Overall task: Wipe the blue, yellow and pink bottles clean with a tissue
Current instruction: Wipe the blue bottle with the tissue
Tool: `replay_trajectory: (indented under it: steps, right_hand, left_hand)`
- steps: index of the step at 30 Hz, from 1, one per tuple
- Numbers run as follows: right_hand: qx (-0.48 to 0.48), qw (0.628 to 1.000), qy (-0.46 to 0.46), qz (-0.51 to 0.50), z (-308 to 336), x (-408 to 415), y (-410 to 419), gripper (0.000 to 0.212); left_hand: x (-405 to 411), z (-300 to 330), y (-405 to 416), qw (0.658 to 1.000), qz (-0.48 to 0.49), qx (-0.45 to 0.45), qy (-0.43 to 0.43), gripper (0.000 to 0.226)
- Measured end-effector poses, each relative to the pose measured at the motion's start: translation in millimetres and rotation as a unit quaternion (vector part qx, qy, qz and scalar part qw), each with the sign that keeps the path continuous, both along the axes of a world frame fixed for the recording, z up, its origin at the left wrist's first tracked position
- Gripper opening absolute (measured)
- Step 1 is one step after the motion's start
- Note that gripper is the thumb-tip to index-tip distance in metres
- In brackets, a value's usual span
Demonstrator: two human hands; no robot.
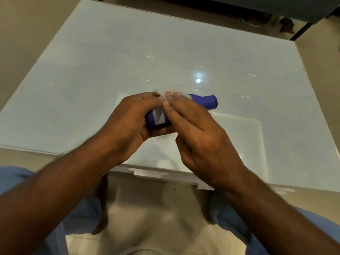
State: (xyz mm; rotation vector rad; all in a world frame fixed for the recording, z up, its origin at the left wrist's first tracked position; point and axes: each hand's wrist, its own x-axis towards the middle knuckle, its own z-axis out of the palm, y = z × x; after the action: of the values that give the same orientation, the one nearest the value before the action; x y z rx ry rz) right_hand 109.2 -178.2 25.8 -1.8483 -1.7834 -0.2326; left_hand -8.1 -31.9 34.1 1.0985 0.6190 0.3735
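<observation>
You are wiping the blue bottle [204,102]: left hand [127,124] grips its base, right hand [195,126] presses tissue [161,92] at 12 o'clock; rotate it next.

The table [128,57] top looks glossy and smooth; the blue bottle [206,102] matt.
</observation>
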Motion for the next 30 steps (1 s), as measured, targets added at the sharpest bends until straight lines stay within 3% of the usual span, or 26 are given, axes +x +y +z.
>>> replay_trajectory:
  steps: [5,7,9,12,18,20,25,30]
  right_hand:
    - [0.019,0.991,0.04,-0.123,14,39,-7,0.028]
    - [0.025,0.986,0.07,-0.152,16,40,-8,0.031]
    - [0.018,0.99,0.073,-0.12,13,25,-6,0.038]
    - [-0.002,0.997,0.058,-0.049,7,8,-2,0.032]
    - [0.003,0.977,0.106,-0.183,17,44,-7,0.015]
    - [0.005,0.975,0.131,-0.179,14,42,-8,0.011]
    - [0.003,0.987,0.113,-0.115,3,17,-1,0.021]
    - [-0.002,0.959,0.218,-0.181,11,35,2,0.02]
  left_hand:
    - [0,-1,1,0.999,0.012,-0.038,0.012,0.02]
    - [1,-1,-1,0.999,0.007,-0.034,0.014,0.019]
    - [2,-3,-4,0.999,0.0,-0.027,0.019,0.021]
    - [4,-6,-5,0.999,0.009,0.001,0.038,0.022]
    - [5,-7,-1,0.999,0.008,-0.041,0.015,0.021]
    - [6,-11,-1,0.999,0.004,-0.033,0.022,0.02]
    - [9,-15,4,0.999,0.027,-0.04,0.016,0.041]
    - [12,-15,3,0.999,0.014,-0.031,0.025,0.04]
